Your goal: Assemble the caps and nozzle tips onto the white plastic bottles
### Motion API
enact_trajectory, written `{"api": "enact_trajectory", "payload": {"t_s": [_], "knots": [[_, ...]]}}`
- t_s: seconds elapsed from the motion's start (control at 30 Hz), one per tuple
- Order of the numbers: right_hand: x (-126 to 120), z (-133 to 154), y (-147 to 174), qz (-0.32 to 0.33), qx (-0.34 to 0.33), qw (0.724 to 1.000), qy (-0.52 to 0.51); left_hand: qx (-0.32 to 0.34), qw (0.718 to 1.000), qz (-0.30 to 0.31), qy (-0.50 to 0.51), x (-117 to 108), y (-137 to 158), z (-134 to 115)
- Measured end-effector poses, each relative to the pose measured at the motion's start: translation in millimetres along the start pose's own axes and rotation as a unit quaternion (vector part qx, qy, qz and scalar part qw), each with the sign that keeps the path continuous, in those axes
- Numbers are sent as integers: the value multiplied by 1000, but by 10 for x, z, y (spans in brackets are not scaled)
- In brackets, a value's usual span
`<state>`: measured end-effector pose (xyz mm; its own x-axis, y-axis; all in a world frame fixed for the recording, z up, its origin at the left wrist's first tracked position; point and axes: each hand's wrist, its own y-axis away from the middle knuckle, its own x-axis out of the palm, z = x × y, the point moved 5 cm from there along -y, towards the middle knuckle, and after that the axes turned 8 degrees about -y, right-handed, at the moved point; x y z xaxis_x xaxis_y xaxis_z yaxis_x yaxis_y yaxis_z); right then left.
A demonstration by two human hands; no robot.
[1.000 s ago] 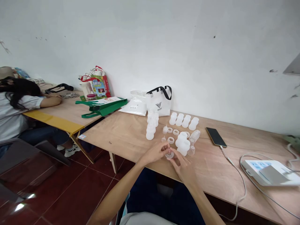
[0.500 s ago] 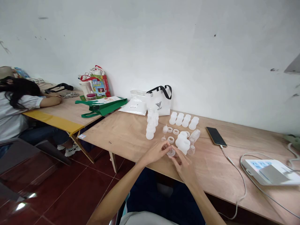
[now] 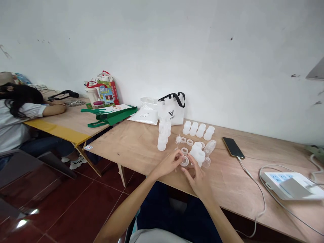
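Observation:
A translucent bottle collar ring (image 3: 185, 161) is between my two hands above the table's near edge. My left hand (image 3: 170, 164) pinches its left side with curled fingers. On the other side, my right hand (image 3: 196, 176) has thumb and index finger curved round the ring's edge. Just beyond lie loose collar rings (image 3: 184, 151) and a clear nipple piece (image 3: 178, 139). White waisted bottles (image 3: 197, 154) are grouped right of the ring, beside clear domed caps (image 3: 210, 146). My fingers partly cover the ring, and small parts near my left hand are half hidden.
More white bottles stand in a back row (image 3: 201, 130) and a left column (image 3: 162, 140). Behind are a white tote bag (image 3: 170, 111) and a plastic package (image 3: 145, 115). A cabled phone (image 3: 233, 147) and white box (image 3: 291, 185) lie right. Another person (image 3: 22, 108) leans on the left table.
The ring has tipped so its round opening faces me more. My right fingers have spread slightly around it, while the left hand stays nearly in place.

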<state>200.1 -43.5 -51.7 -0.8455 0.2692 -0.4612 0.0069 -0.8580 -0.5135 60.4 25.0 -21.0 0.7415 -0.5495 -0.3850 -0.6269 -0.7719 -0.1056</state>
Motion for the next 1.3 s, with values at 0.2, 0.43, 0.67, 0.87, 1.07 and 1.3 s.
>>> {"api": "enact_trajectory", "payload": {"t_s": [0.2, 0.43, 0.67, 0.87, 1.07, 1.3], "knots": [[-19, -31, 16, -15, 43, 997, -59, 1, 1000, 21, 15, 46, 24, -19], [-14, 88, -29, -40, 35, 996, -76, -36, 999, 35, 8, 56, 50, 20], [42, 45, -50, -16, 55, 994, -96, -34, 999, 38, 2, 89, 42, 27], [80, -47, -3, -25, 87, 984, -157, -22, 997, 54, -56, -15, 89, -48], [82, -35, -5, -20, 92, 985, -145, -18, 980, 30, -198, -63, 105, -74], [60, -38, -21, -15, 81, 987, -137, 9, 977, 16, -212, 6, 91, -105]]}}
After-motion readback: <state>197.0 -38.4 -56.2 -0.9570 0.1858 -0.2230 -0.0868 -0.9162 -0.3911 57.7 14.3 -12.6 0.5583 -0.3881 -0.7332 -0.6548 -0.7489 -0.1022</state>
